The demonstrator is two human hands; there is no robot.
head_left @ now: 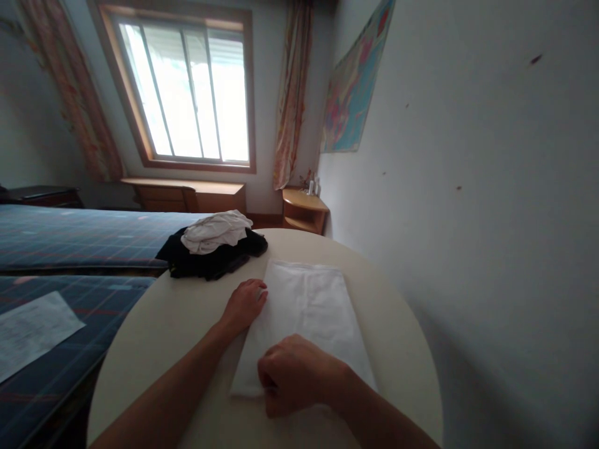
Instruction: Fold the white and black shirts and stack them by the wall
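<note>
A white cloth (322, 299), folded into a flat rectangle, lies on the round table; its exact kind does not show. At its left edge is my left hand (246, 305), fingers curled together with a bit of white between thumb and forefinger. My right hand (299, 374) is closed over the cloth's near edge, knuckles up, and covers part of it. What its fingertips grip is hidden underneath, though the cloth's edge runs into the hand. Beyond my left hand sits a pile of black clothing (201, 259) with a crumpled white garment (219, 231) on top.
The round cream table (393, 324) stands close to a white wall (491, 249) on the right. To the left are beds with blue plaid covers (93, 237) and a paper sheet (40, 330). A desk (215, 190) and a corner shelf (304, 202) stand by the window.
</note>
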